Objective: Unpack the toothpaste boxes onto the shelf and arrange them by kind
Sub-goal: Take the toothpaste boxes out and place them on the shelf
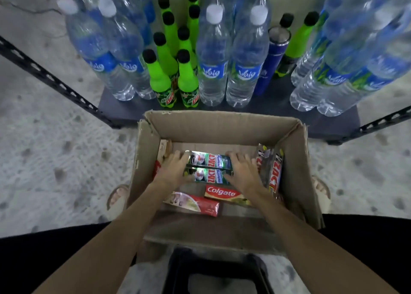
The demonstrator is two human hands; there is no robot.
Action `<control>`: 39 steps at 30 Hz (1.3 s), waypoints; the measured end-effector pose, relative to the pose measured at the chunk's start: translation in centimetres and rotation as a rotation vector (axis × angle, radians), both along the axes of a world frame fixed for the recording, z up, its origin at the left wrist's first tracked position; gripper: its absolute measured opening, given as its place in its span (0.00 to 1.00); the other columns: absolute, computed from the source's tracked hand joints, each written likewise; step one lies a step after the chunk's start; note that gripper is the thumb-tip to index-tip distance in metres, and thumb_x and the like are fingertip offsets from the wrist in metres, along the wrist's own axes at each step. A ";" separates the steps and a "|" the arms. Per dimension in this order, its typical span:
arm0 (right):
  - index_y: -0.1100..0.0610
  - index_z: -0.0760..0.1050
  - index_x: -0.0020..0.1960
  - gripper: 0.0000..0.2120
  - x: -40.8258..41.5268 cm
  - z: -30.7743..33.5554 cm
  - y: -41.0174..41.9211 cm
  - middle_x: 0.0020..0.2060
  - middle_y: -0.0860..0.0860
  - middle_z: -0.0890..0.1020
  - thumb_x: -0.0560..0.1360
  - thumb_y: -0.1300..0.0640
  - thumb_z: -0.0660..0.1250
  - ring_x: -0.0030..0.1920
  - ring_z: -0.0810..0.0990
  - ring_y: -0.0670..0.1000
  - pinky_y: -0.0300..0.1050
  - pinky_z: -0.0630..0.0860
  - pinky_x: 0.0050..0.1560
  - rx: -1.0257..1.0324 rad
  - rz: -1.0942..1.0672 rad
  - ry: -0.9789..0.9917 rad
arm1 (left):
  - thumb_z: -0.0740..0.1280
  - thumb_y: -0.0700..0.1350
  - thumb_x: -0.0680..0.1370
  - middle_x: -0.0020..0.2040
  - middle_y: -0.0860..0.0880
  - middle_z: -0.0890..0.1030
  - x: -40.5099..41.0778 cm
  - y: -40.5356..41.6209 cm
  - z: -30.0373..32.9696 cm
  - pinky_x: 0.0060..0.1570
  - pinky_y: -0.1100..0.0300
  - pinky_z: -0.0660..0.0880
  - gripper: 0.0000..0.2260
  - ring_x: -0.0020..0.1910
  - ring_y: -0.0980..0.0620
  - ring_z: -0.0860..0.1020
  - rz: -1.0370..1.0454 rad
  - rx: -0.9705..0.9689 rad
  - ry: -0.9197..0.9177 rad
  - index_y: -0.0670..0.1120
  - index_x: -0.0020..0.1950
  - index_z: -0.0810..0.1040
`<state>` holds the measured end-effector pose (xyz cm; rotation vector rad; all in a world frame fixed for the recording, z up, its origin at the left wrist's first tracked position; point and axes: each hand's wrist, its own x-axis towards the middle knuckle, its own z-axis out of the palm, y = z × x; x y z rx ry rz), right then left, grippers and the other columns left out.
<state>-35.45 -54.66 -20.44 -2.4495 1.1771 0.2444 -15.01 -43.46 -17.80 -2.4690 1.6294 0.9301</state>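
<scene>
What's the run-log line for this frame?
stage: unpacking | left hand, right hand: gripping ends of two green Zact boxes | location: in carton | shelf: none placed

- A cardboard box (222,124) stands on the floor (44,160) directly before the shelf (333,124), between the person's feet.
- On the shelf, behind the box, stand water bottles (213,55) at left, centre and right; soda bottles (163,78) stand between the left and centre groups; a can (272,58) stands right of centre.
- Inside the box, two Zact boxes (210,167) lie side by side at mid-floor, the left hand (171,171) at their left end, the right hand (242,171) at their right end.
- Two Colgate boxes (220,193) lie nearer the person.
- Further Zact boxes (272,169) lean against the right wall.
- More boxes (163,151) stand against the left wall.
</scene>
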 end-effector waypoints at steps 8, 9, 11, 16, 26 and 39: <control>0.49 0.52 0.80 0.49 0.1 -3.4 -1.9 0.72 0.58 0.65 0.69 0.33 0.71 0.70 0.65 0.59 0.55 0.61 0.69 0.062 0.104 0.184 | 0.77 0.70 0.62 0.79 0.40 0.51 0.8 -1.3 -4.8 0.75 0.45 0.61 0.61 0.75 0.39 0.59 -0.283 0.133 -0.183 0.49 0.81 0.44; 0.49 0.51 0.80 0.49 -0.1 -3.6 -2.1 0.73 0.57 0.65 0.69 0.32 0.71 0.71 0.64 0.59 0.55 0.61 0.69 0.075 0.113 0.179 | 0.76 0.70 0.62 0.80 0.40 0.50 0.8 -1.2 -5.3 0.76 0.46 0.59 0.61 0.76 0.39 0.57 -0.299 0.133 -0.196 0.48 0.82 0.44; 0.48 0.50 0.80 0.50 -0.5 -3.8 -2.5 0.74 0.57 0.64 0.69 0.31 0.70 0.71 0.63 0.58 0.54 0.60 0.69 0.089 0.133 0.159 | 0.77 0.68 0.62 0.80 0.41 0.50 1.0 -1.1 -5.9 0.76 0.45 0.58 0.60 0.77 0.39 0.57 -0.289 0.106 -0.192 0.48 0.81 0.45; 0.47 0.55 0.79 0.40 -0.4 -3.7 -3.0 0.71 0.57 0.67 0.74 0.36 0.68 0.70 0.65 0.58 0.55 0.62 0.69 0.135 0.066 0.102 | 0.82 0.52 0.65 0.75 0.41 0.54 1.5 -1.1 -5.9 0.71 0.46 0.69 0.53 0.71 0.42 0.66 -0.166 0.020 -0.087 0.51 0.80 0.51; 0.51 0.73 0.71 0.29 0.8 -3.6 -4.7 0.69 0.54 0.74 0.72 0.46 0.75 0.70 0.69 0.57 0.55 0.61 0.70 0.194 -0.084 -0.029 | 0.82 0.40 0.66 0.67 0.45 0.63 1.3 0.0 -6.7 0.65 0.52 0.75 0.46 0.65 0.47 0.73 0.114 -0.156 0.183 0.49 0.75 0.57; 0.59 0.72 0.69 0.26 2.4 -4.8 -5.2 0.59 0.59 0.78 0.77 0.45 0.68 0.58 0.74 0.59 0.55 0.70 0.58 -0.108 0.033 0.004 | 0.73 0.33 0.73 0.70 0.47 0.65 0.1 1.9 -7.1 0.65 0.51 0.76 0.31 0.66 0.47 0.75 0.150 -0.199 0.160 0.49 0.70 0.64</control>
